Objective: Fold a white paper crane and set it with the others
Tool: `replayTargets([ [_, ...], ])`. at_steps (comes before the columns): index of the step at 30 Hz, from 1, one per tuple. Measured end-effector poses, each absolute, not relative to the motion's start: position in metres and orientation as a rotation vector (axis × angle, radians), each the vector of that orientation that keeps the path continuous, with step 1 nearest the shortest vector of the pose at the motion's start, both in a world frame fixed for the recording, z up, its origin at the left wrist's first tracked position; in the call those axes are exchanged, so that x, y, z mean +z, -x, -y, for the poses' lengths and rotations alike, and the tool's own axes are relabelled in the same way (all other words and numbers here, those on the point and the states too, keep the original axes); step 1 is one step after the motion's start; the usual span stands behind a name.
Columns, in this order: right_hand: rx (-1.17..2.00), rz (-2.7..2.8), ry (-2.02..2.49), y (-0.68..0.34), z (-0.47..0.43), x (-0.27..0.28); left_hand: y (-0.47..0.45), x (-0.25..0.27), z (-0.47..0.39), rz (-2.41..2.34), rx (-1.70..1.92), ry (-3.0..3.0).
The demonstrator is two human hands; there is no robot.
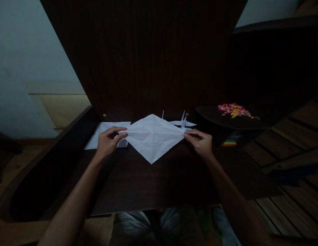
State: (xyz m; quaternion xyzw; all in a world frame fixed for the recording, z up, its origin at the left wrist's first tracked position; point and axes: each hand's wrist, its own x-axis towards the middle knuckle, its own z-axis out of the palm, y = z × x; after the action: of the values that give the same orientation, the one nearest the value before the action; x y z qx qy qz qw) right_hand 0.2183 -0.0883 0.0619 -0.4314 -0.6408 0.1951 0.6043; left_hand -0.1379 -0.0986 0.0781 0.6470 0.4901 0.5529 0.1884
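A creased white sheet of paper (152, 138) is held up by two opposite corners, spread out in a diamond shape with fold lines across it. My left hand (109, 140) pinches its left corner between thumb and fingers. At the right corner, my right hand (199, 140) grips the paper the same way. Behind the right part of the sheet stand folded white paper cranes (183, 123), partly hidden by it. Under and beyond my left hand lies flat white paper (97, 138) on the dark desk.
The dark wooden desk (153, 191) has a tall back panel (148, 58) and a raised left side (46, 171). On a rounded shelf (212, 114) at right sits a pile of small colourful pieces (234, 110). Below it is a yellow and blue item (230, 141).
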Motion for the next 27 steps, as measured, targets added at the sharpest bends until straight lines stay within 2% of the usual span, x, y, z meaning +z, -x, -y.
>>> replayTargets([
  [13,0.494,1.484,1.050,-0.218,0.090,0.065,0.138,0.083,0.100,-1.330,1.701,-1.909],
  [18,0.483,1.524,0.938,-0.217,0.091,0.073,0.136,0.089,0.103,-1.297,1.534,-1.765],
  [27,0.813,1.199,0.926,-0.206,0.084,0.093,0.136,0.084,0.105,-1.136,1.174,-1.539],
])
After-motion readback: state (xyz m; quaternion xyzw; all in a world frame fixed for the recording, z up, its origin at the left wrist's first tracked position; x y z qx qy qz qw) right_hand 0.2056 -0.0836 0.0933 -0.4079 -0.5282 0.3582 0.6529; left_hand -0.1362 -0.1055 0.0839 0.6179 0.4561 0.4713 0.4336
